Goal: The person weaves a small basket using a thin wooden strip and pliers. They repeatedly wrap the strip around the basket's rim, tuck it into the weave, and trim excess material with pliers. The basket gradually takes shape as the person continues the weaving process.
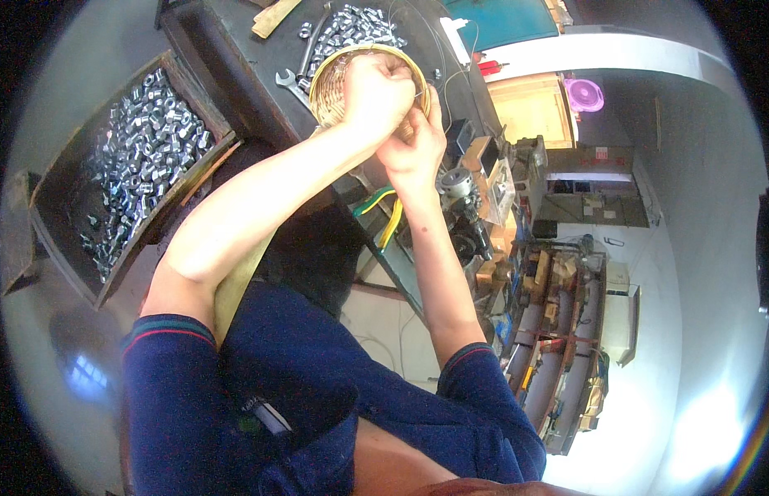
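A round woven basket (329,95) with a yellow rim is tilted toward me above the dark workbench. Over its opening, my left hand (376,95) is closed, fingertips pinched near the right side of the rim. A thin pale strand shows by those fingertips, but whether they grip it is hard to see. My right hand (416,147) clasps the basket's near right edge, with thumb and fingers around the rim. Part of the basket's inside is hidden behind my left hand. An open-end wrench (290,83) lies just left of the basket, and loose metal nuts (355,29) are heaped behind it.
At left stands a dark bin (66,207) holding many metal nuts. Green-and-yellow-handled pliers (391,217) lie by the bench's near edge. A machine vise or chuck (459,183) sits right of my right forearm. Beyond are cluttered shelves (558,339) and a red-handled tool (490,68).
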`<state>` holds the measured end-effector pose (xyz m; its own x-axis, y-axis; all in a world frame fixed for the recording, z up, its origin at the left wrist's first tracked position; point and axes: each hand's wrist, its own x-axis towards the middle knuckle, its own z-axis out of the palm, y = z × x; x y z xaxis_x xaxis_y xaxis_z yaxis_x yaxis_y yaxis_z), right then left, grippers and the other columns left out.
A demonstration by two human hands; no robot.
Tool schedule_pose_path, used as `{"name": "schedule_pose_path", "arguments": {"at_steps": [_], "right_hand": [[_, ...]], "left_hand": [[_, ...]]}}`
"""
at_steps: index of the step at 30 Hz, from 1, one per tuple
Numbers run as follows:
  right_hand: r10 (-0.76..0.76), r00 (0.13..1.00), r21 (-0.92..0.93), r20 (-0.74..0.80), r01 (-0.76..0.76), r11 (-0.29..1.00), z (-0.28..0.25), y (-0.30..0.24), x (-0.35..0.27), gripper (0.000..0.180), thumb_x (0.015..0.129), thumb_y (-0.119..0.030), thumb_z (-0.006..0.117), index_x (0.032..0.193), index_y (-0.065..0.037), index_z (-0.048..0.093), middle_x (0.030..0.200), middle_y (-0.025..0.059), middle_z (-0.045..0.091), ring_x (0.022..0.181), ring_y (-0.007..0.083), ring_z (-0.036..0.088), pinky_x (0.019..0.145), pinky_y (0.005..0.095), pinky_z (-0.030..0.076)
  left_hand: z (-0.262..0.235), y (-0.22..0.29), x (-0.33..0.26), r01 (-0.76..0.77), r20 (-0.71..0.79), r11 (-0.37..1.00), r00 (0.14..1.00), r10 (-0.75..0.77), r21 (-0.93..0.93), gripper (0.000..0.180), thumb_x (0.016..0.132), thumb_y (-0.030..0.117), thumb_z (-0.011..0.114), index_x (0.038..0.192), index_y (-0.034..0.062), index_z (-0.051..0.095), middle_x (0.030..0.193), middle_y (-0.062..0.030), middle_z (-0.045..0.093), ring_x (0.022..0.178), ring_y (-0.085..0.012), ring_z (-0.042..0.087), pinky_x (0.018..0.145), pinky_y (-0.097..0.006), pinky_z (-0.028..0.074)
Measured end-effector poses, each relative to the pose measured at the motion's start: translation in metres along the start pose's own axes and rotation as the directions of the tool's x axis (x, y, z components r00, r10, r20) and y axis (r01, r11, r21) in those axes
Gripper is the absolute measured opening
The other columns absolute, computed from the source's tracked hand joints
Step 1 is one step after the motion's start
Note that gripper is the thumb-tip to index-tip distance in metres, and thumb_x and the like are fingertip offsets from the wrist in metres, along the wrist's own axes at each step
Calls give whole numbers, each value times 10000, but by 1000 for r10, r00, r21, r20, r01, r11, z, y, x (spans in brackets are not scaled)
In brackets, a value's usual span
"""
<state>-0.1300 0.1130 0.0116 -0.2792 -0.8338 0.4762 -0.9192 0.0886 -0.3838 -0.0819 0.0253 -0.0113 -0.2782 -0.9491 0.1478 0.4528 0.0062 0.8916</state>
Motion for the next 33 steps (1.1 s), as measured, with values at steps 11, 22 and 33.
{"name": "schedule_pose_path", "arguments": {"at_steps": [11, 22, 33], "right_hand": [[-17, 993, -142, 114, 33, 989, 10, 19, -14, 555, 594, -195, 630, 1112, -9, 564, 1356, 258, 385, 1101, 395, 531, 912, 378, 448], [-20, 998, 71, 59, 15, 997, 4, 33, -18, 472, 609, -147, 572, 1050, 18, 601, 1307, 196, 460, 1105, 292, 554, 920, 322, 440], [-34, 999, -52, 28, 35, 998, 7, 37, -21, 484, 617, -210, 592, 1034, 35, 595, 1305, 237, 458, 1068, 365, 565, 899, 359, 466]], "left_hand": [[0, -21, 0, 117, -13, 993, 993, -117, 26, 137, 791, 46, 546, 781, -40, 652, 666, -71, 631, 593, -117, 573, 524, -271, 446], [-15, -13, -4, 492, 370, 751, 862, -348, -440, 135, 859, 51, 530, 898, -48, 613, 696, -86, 603, 516, -147, 570, 478, -234, 467], [-17, -39, -5, -82, 152, 984, 987, 58, 159, 164, 803, 99, 572, 791, -36, 665, 610, -149, 628, 522, -204, 619, 519, -327, 477]]}}
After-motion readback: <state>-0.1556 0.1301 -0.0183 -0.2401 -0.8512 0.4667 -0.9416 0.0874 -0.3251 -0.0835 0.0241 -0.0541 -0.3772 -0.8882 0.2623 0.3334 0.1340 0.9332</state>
